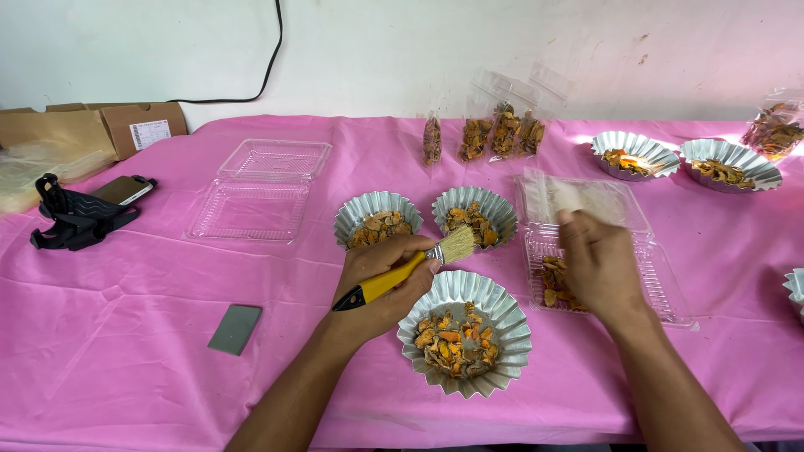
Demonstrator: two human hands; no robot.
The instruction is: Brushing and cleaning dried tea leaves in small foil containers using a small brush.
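On the pink-covered desk (126,335), right at the near edge, the left hand (381,280) has its grip wrapped tight around the yellow handle of a paintbrush (406,269), bristles pointing up and to the right, hanging between the fluted foil cups. Just beside that hand, touching its knuckles by the look of it, sits the nearest foil cup (466,331), loaded with orange-brown dried pieces. Over to the right hand (596,266) now: it hovers above an open clear plastic clamshell box (662,289) that has a few of the same dried pieces in its tray; the fingers are curled downward, and I cannot tell whether that grip is holding anything.

Behind the brush, two more filled foil cups (377,219) stand side by side. Further back, small clear bags (494,132) of the pieces stand upright near the wall, with two more foil cups (636,155) at far right. Well apart on the left: an empty clamshell box (260,191), a grey card (235,329), a phone (123,189), black straps (75,219) and a cardboard box (126,124).
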